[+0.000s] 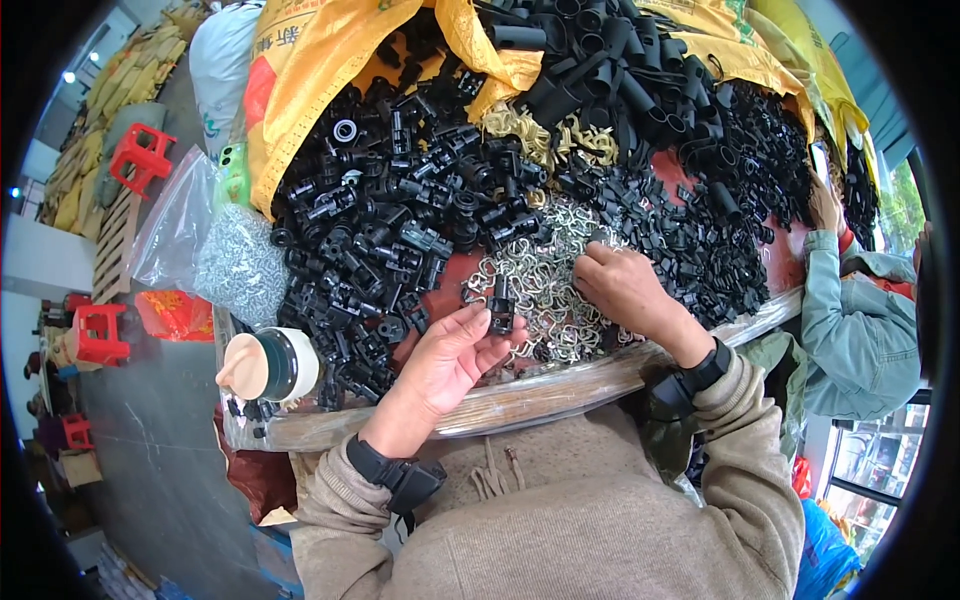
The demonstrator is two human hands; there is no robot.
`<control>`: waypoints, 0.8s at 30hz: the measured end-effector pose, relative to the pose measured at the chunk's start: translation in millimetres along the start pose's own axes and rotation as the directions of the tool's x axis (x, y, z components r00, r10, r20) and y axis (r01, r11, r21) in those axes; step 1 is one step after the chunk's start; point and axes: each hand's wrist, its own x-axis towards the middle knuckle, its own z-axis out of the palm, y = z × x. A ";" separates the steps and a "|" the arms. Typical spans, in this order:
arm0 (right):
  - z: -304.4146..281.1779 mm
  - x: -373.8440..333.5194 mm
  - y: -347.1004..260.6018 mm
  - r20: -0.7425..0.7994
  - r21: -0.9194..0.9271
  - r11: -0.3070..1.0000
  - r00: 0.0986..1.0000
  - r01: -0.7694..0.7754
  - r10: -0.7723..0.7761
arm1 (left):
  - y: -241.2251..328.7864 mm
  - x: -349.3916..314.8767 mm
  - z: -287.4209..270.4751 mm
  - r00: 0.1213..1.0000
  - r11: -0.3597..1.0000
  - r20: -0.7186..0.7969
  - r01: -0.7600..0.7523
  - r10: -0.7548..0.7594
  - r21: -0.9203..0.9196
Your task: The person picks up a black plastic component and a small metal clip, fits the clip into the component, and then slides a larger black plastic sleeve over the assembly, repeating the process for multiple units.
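Note:
My left hand (437, 362) is closed round a small black plastic fitting (502, 312), pinched between thumb and fingers above the table's near side. Fingers curled together, my right hand (628, 288) is over the right side of a heap of bent silver metal clips (548, 318). A dark bit shows at its fingertips, too small to make out. Beyond it and to the right spreads a heap of small black plastic pieces (700, 245). Many black plastic fittings (385, 255) are piled to the left of the clips.
Black tubes (640, 70) and gold-coloured metal pieces (518, 130) lie at the back by yellow woven sacks (320, 70). A lidded cup (290, 365) and a bag of silver screws (240, 265) stand left. Another person's sleeve (835, 300) is at right. The wrapped wooden edge (540, 400) borders the near side.

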 end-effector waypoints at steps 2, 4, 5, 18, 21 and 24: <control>-0.1 0.0 1.5 0.044 0.020 1.000 0.999 -0.020 0.019 | 0.0 0.8 0.9 1.000 1.000 0.000 0.007 -0.007 -0.004; -1.5 2.2 6.0 -0.021 0.293 0.956 0.999 -0.025 0.033 | 0.9 -0.4 1.8 1.000 1.000 -0.015 0.000 -0.001 -0.014; -2.8 2.3 7.1 -0.053 0.421 0.907 0.998 -0.019 0.045 | 0.9 -0.8 2.5 1.000 1.000 -0.022 -0.002 0.002 -0.018; -14.8 -5.2 -31.9 0.395 0.914 0.021 0.899 -0.406 0.189 | -15.6 9.7 26.3 0.973 0.983 0.181 -0.159 0.141 0.092; -12.9 -5.9 -34.3 0.305 0.918 0.220 0.942 -0.329 0.138 | -18.8 10.7 26.2 0.963 0.973 0.197 -0.206 0.184 0.101; -17.4 -4.8 -42.7 0.295 0.945 0.093 0.938 -0.315 0.183 | -19.9 9.7 27.8 0.962 0.968 0.181 -0.227 0.205 0.110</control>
